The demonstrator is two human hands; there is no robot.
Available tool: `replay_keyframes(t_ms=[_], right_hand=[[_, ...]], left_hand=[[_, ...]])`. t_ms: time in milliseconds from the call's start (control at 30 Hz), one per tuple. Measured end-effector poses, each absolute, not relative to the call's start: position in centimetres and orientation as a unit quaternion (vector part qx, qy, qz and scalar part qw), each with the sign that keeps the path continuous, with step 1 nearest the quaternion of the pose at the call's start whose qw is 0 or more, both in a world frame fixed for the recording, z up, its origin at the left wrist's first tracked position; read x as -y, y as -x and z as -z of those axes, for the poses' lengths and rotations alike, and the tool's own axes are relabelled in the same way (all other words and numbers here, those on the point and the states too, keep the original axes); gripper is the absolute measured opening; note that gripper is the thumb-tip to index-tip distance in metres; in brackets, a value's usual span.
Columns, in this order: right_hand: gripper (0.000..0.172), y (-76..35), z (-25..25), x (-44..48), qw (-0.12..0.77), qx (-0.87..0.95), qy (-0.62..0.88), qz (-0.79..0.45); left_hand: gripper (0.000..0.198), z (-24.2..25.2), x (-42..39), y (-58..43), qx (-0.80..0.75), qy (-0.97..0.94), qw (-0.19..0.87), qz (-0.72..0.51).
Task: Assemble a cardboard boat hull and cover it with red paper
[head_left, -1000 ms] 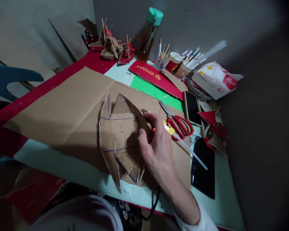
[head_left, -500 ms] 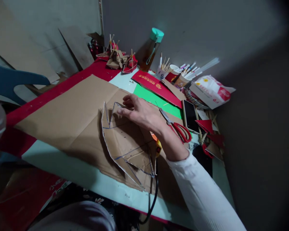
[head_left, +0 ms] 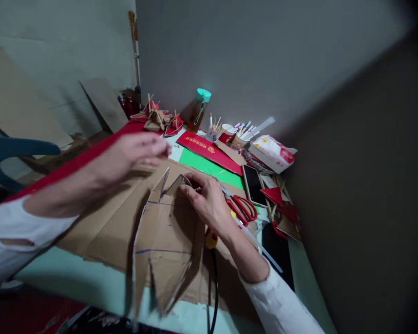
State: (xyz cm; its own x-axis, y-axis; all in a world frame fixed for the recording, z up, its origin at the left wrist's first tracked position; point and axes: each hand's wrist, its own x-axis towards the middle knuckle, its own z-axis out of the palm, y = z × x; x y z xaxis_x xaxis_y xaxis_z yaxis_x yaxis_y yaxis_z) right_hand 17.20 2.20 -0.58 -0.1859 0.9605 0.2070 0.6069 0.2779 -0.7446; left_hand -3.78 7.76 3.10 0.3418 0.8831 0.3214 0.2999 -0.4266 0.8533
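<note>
A cut cardboard shape (head_left: 163, 241) with blue pen lines and folded flaps lies on a large cardboard sheet (head_left: 104, 227). My right hand (head_left: 205, 199) pinches the raised flap at the shape's far tip. My left hand (head_left: 132, 155) hovers just above and left of that tip, blurred, fingers stretched out together, holding nothing. A yellow and orange tool (head_left: 211, 239) with a black cord lies just under my right wrist.
Red-handled scissors (head_left: 242, 208) lie right of my right hand, with a phone (head_left: 252, 184) and a second dark phone (head_left: 277, 248) beyond. Green and red paper, cups of sticks (head_left: 230, 134), a teal-capped bottle (head_left: 198, 111) and small cardboard models (head_left: 158, 119) stand at the back.
My left hand has come in from the left over the cardboard. My right hand has closed on the shape's far flap and lifted it. The camera has tilted up and back.
</note>
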Motion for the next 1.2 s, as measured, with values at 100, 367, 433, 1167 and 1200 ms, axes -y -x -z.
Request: replay_keyframes(t_ms=[100, 367, 433, 1167, 1200], right_hand=[[0.015, -17.7, 1.0, -0.3, 0.403, 0.669, 0.566, -0.264], [0.018, -17.1, 3.1, 3.6, 0.518, 0.583, 0.581, -0.233], [0.017, -17.1, 3.5, 4.0, 0.527, 0.583, 0.578, -0.22], [0.011, -17.4, 4.1, 4.4, 0.539, 0.571, 0.582, -0.212], [0.011, -17.4, 4.1, 4.4, 0.537, 0.567, 0.585, -0.221]], left_hand=[[0.029, 0.2, -6.3, 2.4, -0.387, -0.749, 0.395, -0.366], [0.018, 1.3, -3.3, 0.0, -0.373, -0.775, 0.332, -0.387], [0.017, 1.5, -2.8, -0.5, -0.352, -0.792, 0.315, -0.387], [0.027, 3.5, -3.0, -0.7, -0.269, -0.87, 0.242, -0.336], [0.027, 3.5, -3.2, -0.7, -0.267, -0.868, 0.252, -0.333]])
